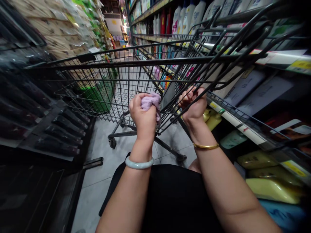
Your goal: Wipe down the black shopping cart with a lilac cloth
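Currently we list: lilac cloth (151,101), judged soft, light, best held bunched; clenched in our left hand (142,114) near the lower corner of the wire cart (155,62); right hand (197,107) curled round likely stiff wires.

1. The cloth (148,103) is plain lilac.
2. The shopping cart (155,62) is black, its wires crossing in a grid.
3. One bangle (139,164) is pale greenish white; the gold one (206,147) is yellowish.
4. The garment (175,194) is solid black.
5. Grey floor tiles (97,184) show darker seams.
6. Beige packs (60,35) bear dark motifs.
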A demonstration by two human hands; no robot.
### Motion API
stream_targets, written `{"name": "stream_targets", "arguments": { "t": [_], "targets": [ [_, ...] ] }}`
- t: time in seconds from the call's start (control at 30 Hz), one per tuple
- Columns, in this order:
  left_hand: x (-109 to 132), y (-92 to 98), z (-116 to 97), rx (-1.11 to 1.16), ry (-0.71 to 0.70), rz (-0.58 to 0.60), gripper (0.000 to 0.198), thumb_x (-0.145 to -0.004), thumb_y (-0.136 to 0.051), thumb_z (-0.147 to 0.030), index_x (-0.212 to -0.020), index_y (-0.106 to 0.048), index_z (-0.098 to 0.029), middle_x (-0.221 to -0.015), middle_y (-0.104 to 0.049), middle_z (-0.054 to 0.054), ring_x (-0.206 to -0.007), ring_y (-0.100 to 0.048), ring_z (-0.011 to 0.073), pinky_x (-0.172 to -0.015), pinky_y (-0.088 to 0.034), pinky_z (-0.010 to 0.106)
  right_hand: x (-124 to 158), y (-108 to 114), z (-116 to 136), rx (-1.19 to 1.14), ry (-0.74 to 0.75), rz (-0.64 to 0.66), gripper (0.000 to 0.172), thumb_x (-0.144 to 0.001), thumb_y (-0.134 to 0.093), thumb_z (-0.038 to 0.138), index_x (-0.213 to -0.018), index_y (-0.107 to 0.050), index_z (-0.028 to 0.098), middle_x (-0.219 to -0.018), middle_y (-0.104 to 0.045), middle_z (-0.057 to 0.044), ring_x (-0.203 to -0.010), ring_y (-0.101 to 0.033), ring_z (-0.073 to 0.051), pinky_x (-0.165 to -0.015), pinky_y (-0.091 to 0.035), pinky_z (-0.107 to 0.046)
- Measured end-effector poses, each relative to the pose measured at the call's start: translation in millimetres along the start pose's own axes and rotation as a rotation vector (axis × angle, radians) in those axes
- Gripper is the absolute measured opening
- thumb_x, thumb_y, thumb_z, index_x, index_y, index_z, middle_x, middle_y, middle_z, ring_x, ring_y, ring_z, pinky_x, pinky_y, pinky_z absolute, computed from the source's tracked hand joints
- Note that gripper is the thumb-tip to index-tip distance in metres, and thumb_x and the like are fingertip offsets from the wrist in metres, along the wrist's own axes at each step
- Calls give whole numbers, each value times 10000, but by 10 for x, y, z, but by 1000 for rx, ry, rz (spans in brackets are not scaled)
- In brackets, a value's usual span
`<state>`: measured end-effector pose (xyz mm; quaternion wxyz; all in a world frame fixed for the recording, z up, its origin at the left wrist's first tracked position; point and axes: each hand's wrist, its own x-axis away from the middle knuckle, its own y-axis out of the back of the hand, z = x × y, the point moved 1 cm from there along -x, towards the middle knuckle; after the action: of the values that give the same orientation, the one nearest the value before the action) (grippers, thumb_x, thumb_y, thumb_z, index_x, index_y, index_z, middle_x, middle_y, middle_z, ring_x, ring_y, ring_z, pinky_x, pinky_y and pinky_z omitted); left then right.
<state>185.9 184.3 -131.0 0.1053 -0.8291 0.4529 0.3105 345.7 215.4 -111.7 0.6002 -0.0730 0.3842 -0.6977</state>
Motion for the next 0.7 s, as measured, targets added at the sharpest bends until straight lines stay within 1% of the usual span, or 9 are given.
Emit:
{"name": "stream_targets", "arguments": {
  "t": [0.07,0.13,0.23,0.4,0.53,0.6,0.7],
  "targets": [
    [126,-90,-84,-10,-8,33,323,-755,-641,-38,-975,-691,-269,-1098,-657,15,-1042,-627,197,-972,-524,335,-1,0,2,0,5,-4,612,-941,-549,708,-598,-329,251,-514,-227,81,-442,-157,-95,-417,-166,-238],
    [242,-161,-173,-42,-55,70,323,-753,-668,-45,-976,-707,-277,-1081,-677,16,-1068,-634,213,-1006,-516,365,-6,5,6,3,3,-10,650,-923,-567,755,-597,-319,250,-510,-223,85,-434,-159,-92,-411,-169,-240],
    [311,-173,-251,-61,-92,96,311,-774,-674,-59,-987,-719,-280,-1085,-694,22,-1092,-640,226,-1016,-514,385,-16,17,14,-1,-6,-10,659,-919,-579,748,-586,-306,249,-501,-209,88,-426,-152,-87,-402,-162,-236],
    [241,-65,-265,-21,-52,148,279,-759,-693,-73,-947,-735,-275,-1076,-705,16,-1080,-644,213,-995,-511,358,-17,24,14,-29,0,6,633,-946,-574,690,-583,-295,253,-489,-212,91,-414,-160,-87,-397,-173,-229],
    [217,-33,-301,1,-69,167,298,-733,-695,-47,-926,-735,-271,-1073,-719,11,-1086,-652,216,-1000,-511,365,-17,35,-6,-47,3,25,581,-915,-605,630,-590,-304,255,-485,-221,92,-419,-159,-90,-400,-170,-227],
    [199,-24,-324,22,-89,217,321,-714,-691,-22,-915,-731,-270,-1060,-726,8,-1066,-659,213,-973,-523,355,-21,44,-16,-52,9,25,539,-883,-620,588,-588,-315,255,-484,-221,91,-421,-158,-90,-401,-160,-227],
    [116,27,-306,47,-160,352,373,-671,-681,17,-901,-735,-272,-1025,-736,-5,-1040,-659,212,-932,-527,342,-26,57,-20,-61,20,18,470,-832,-643,515,-587,-340,253,-487,-231,91,-423,-148,-85,-402,-151,-234]
  ]
}}
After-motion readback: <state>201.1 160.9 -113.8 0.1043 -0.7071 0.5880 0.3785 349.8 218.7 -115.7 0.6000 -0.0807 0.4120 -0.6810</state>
